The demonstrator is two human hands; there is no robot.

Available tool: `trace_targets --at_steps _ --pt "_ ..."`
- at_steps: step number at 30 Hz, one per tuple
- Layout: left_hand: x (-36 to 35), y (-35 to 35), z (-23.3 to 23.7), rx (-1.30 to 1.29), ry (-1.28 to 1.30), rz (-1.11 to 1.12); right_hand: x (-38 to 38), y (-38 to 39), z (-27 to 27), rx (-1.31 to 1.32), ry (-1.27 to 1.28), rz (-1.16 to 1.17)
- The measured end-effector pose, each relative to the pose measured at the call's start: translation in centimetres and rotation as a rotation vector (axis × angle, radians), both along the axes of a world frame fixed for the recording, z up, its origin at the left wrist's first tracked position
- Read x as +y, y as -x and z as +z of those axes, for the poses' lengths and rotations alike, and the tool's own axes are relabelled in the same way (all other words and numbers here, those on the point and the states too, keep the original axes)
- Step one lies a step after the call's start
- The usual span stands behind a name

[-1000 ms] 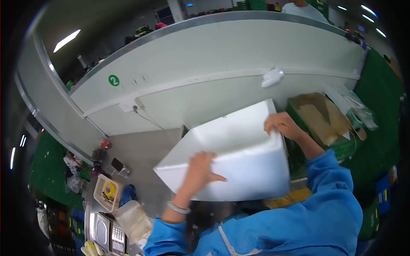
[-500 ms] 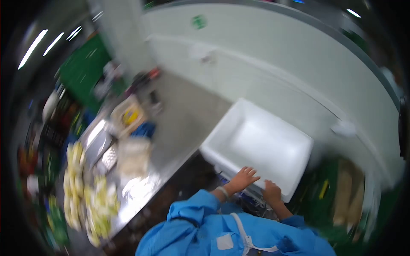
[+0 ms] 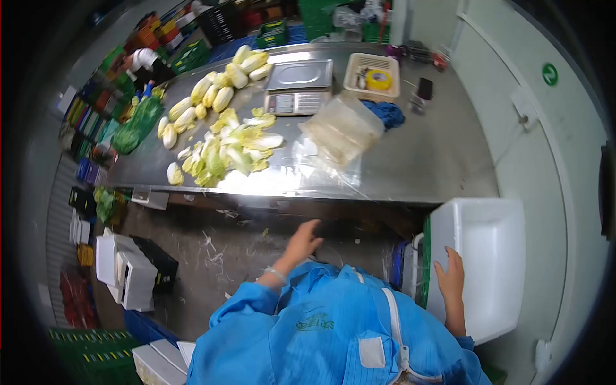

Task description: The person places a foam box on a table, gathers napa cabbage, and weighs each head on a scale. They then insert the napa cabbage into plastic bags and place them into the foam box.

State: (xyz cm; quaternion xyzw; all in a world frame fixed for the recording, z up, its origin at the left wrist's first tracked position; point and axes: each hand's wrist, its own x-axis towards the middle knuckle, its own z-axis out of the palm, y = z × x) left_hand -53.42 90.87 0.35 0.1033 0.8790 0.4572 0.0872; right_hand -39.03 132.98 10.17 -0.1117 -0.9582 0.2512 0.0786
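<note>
My left hand, with a bracelet at its wrist, hangs in front of the steel table's near edge, fingers apart and nothing in them. To the right, my right hand has its fingers stretched out and overlaps the near side of a white foam box. That box is deep, with nothing showing inside. On the steel table, beyond my left hand, lie loose yellow-green cabbage leaves and a clear plastic bag. Whole napa cabbages are heaped behind the leaves.
A weighing scale and a cream basket with yellow tape stand on the table, near a blue cloth. A white wall bounds the right. More foam boxes sit left; a person bends far behind.
My view has swung left, bringing the table ahead of me. Both hands were together at the foam box's rim; now they are apart, the left one away from it.
</note>
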Motion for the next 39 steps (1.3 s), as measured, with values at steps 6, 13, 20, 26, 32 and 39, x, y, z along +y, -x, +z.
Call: trace_targets --at_steps 6,13,20,26,32,39 --pt "-22.3 3.8 -2.8 0.053 0.082 0.768 -15.0 14.2 0.0 -0.051 0.102 0.504" --pt "-46.7 18.1 -6.0 0.254 0.305 0.895 -32.7 30.1 -4.7 -0.176 -0.051 0.732" --pt "-62.9 30.2 -2.7 -0.062 0.694 1.13 -42.9 47.2 -5.6 -0.239 -0.22 0.75" --pt "-66.9 34.2 -7.4 -0.365 0.474 1.164 -46.1 55.9 -10.1 -0.332 -0.216 0.647" --pt "-56.7 37.7 -5.6 -0.242 0.226 0.762 -50.0 59.9 -14.0 -0.39 -0.075 0.643" --pt "-42.0 37.5 -6.0 -0.225 -0.329 0.632 -59.7 55.8 -16.3 -0.305 0.321 0.689"
